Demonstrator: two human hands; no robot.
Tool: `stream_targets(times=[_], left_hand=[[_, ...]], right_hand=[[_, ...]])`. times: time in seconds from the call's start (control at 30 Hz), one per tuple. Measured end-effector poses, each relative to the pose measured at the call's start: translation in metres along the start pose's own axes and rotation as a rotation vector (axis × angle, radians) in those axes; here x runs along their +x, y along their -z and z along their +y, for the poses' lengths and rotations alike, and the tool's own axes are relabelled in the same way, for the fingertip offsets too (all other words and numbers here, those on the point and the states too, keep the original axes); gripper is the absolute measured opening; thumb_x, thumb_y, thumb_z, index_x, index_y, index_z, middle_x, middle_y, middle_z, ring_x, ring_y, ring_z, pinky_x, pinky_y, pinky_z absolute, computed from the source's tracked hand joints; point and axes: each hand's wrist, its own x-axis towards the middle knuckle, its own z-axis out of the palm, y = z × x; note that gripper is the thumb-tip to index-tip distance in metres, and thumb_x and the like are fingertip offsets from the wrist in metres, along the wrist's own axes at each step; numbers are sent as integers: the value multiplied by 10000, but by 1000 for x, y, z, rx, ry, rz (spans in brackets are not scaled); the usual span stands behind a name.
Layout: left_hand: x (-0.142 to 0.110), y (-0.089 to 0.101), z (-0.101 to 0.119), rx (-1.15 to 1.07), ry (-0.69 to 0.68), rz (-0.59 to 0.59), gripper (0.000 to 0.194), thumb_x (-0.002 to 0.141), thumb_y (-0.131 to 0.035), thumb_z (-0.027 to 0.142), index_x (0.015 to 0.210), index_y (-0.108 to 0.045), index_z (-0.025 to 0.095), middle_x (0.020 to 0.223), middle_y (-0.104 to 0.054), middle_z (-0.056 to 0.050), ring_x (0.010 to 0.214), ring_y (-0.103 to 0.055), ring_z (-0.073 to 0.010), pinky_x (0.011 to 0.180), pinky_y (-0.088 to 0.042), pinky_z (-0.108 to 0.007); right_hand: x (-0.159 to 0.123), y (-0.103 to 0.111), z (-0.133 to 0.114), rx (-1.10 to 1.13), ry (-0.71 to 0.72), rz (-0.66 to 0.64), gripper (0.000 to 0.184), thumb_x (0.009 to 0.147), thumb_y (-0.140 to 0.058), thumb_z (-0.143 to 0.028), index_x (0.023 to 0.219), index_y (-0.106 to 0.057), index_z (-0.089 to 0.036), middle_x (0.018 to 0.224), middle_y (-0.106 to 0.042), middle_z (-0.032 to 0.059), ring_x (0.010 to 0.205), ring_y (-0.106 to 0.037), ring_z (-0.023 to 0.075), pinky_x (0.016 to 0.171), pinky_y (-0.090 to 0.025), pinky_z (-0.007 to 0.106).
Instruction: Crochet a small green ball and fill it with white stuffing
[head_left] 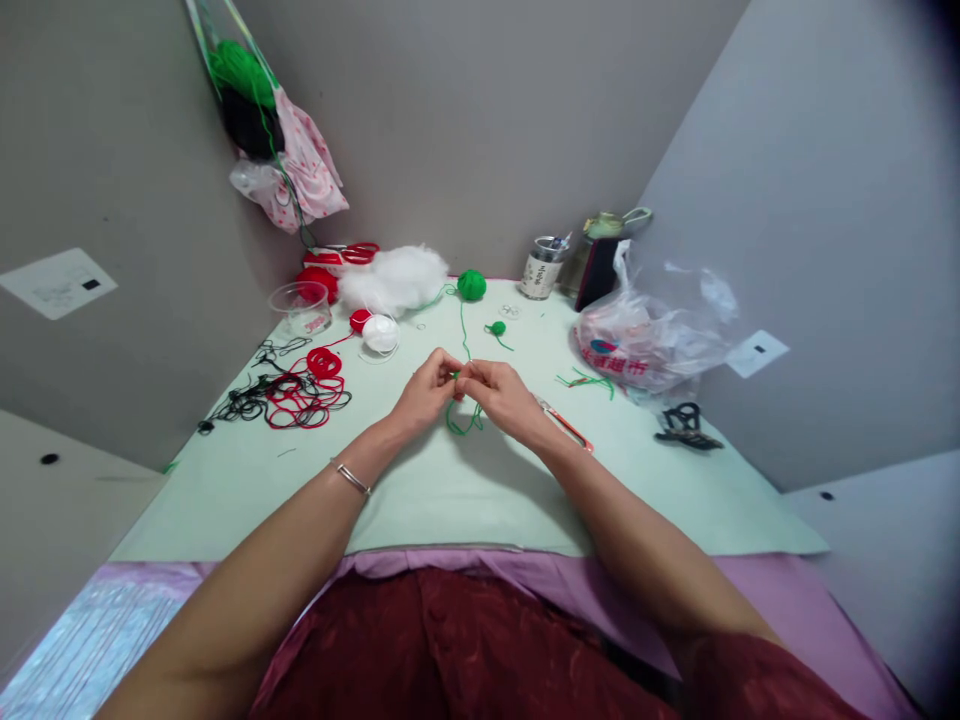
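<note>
My left hand [426,390] and my right hand [501,393] meet above the middle of the pale green table [420,490], fingertips pinched together on a strand of green yarn [463,418]. A loop of it hangs below the hands onto the table. The strand runs back to a green yarn ball [472,285] at the far edge. A silver bracelet sits on my left wrist.
Tangled red and black yarn [289,392] lies at left, near a clear cup [301,305], white stuffing [394,277] and a white ball [380,332]. A plastic bag [652,335], a jar [542,267], orange-handled scissors [566,425] and a black clip [684,425] are at right. Bags hang on the wall [277,150].
</note>
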Motion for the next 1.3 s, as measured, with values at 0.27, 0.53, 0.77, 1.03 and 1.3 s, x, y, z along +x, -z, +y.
stream_targets(times=[0.27,0.53,0.77,1.03,1.3], left_hand=[[0,0,2,-2,5,32,153,840,-712,279,960,-670,193,895,-708,-10,711,-666,-141,737,-571,-292],[-1,6,9,-79,-90,175,265,927,-671,431,1053,-572,220,1183,-717,-79,870,-714,-153,851,-593,-336],[-3,4,12,-98,-145,159,354,863,-755,465,1030,-593,198,1093,-732,-87,824,-720,-170,863,-596,-377],[-4,-2,14,-74,-164,163,294,870,-740,413,997,-569,209,1021,-747,-65,797,-710,-167,814,-587,-356],[-8,-9,16,-36,-196,162,273,894,-720,402,1019,-549,230,1034,-746,-71,774,-673,-146,757,-548,-303]], right_hand=[[0,19,-4,-54,19,-78,196,891,-552,-343,798,-602,-178,668,-482,-45,642,-386,128,619,-282,280],[-11,33,-13,11,88,-444,290,977,-522,-392,980,-688,-155,787,-629,9,701,-506,136,664,-384,273],[-7,31,-5,13,52,-123,306,992,-513,-397,1091,-684,-164,950,-618,41,696,-475,120,653,-401,270],[-11,21,-9,423,-85,-238,271,988,-568,-449,944,-602,-184,632,-548,-55,462,-339,56,443,-236,206],[-6,9,0,589,-215,-316,218,924,-609,-383,883,-636,-170,549,-542,-61,344,-394,60,346,-255,187]])
